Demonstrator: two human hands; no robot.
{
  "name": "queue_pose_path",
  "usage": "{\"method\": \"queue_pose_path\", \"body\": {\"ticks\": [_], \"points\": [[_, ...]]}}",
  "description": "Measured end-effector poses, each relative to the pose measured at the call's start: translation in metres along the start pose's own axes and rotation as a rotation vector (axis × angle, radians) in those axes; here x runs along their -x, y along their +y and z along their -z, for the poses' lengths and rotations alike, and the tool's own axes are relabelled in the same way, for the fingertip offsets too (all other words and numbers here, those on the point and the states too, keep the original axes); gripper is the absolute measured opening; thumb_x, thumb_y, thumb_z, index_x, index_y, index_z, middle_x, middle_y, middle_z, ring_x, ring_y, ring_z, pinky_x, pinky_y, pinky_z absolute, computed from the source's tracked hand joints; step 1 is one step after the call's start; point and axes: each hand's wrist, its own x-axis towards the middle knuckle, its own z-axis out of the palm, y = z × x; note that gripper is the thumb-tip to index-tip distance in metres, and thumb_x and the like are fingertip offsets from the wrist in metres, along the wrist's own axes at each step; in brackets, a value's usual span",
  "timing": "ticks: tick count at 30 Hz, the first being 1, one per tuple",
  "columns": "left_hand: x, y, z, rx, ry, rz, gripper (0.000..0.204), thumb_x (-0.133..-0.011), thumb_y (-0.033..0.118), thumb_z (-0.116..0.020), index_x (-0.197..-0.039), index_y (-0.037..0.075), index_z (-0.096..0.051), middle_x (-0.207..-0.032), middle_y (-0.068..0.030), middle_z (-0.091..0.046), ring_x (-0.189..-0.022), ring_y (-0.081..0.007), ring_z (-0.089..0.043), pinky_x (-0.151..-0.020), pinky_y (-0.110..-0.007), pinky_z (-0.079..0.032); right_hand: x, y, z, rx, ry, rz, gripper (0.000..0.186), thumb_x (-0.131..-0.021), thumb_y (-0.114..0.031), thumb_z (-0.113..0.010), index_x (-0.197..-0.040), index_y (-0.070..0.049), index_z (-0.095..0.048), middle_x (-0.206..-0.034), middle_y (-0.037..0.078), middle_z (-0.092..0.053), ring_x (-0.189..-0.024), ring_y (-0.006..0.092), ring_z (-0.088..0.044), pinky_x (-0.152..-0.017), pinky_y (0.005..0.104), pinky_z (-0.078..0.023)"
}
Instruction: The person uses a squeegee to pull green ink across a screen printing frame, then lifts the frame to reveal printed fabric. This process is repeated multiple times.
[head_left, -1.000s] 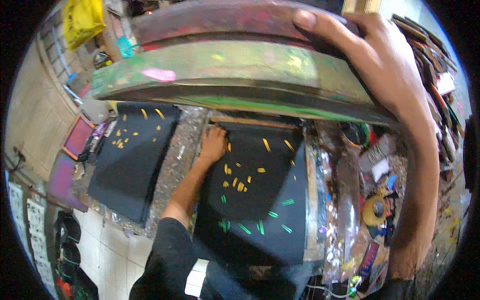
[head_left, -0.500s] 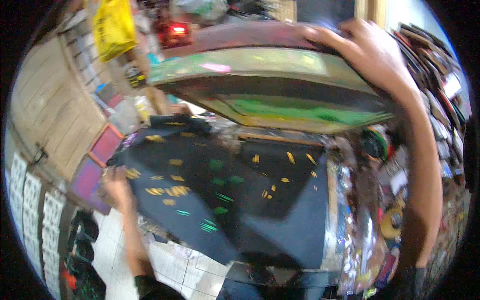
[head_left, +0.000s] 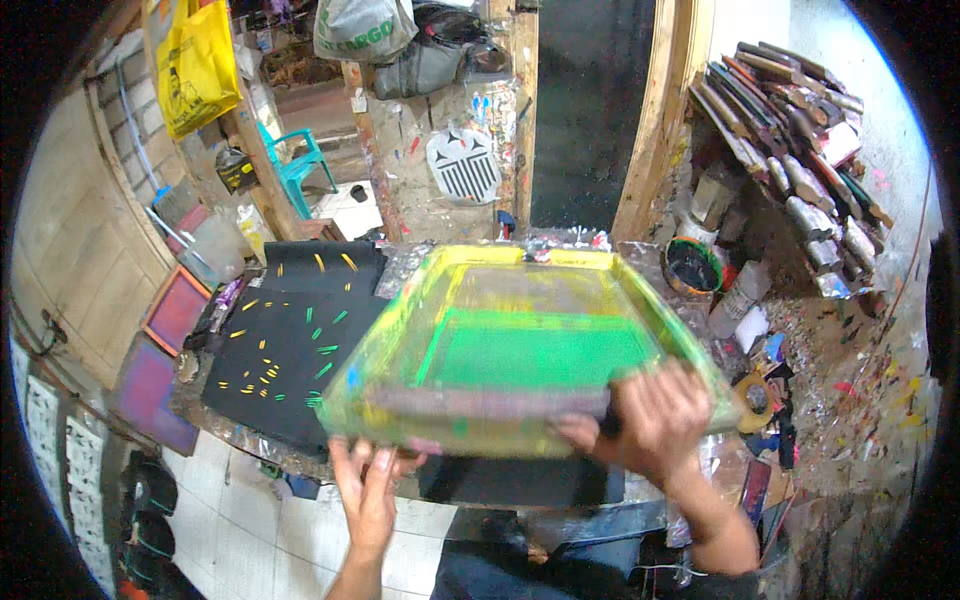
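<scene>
Our right hand (head_left: 655, 415) wraps the purple bar (head_left: 490, 403); our left hand (head_left: 370, 495) touches the frame (head_left: 500, 440) above the table (head_left: 405, 270), its pinch unclear. At left, black cloth (head_left: 290, 355) already bears yellow and green marks (head_left: 327, 350); what remains, we cannot tell.

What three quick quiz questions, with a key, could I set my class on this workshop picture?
1. True or false: the black sheet at the left bears both yellow and green marks.
2. Which hand has its grip on the purplish bar? A) left B) right C) neither
3. Fill in: the large bright patch in the middle of the frame is ____.

Key: 1 true; 2 B, the right hand; 3 green.
</scene>
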Motion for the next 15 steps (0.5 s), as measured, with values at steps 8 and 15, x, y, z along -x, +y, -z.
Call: {"method": "queue_pose_path", "body": {"ticks": [8,15], "points": [[0.064,-0.093,0.073,-0.161,0.017,0.46,0.046,-0.106,0.034,-0.053,-0.137,0.001,-0.044,-0.114,-0.0185,-0.068,-0.086,-0.0296,-0.073,-0.073,-0.044,-0.063,0.173,-0.109,0.016,-0.394,-0.401,-0.229,0.053,-0.08,-0.047,-0.081,-0.114,-0.01,-0.068,-0.119,0.014,-0.065,-0.119,0.0321,-0.06,-0.098,0.0552,-0.044],[0.082,-0.124,0.097,-0.231,-0.029,0.481,0.046,-0.107,0.028,-0.048,-0.136,-0.006,-0.04,-0.097,-0.0228,-0.067,-0.077,-0.0313,-0.074,-0.064,-0.04,-0.064,0.24,-0.14,-0.017,-0.747,-0.541,-0.288,0.033,-0.087,-0.017,-0.079,-0.114,-0.002,-0.069,-0.117,0.017,-0.067,-0.113,0.0368,-0.063,-0.097,0.0509,-0.049]]}}
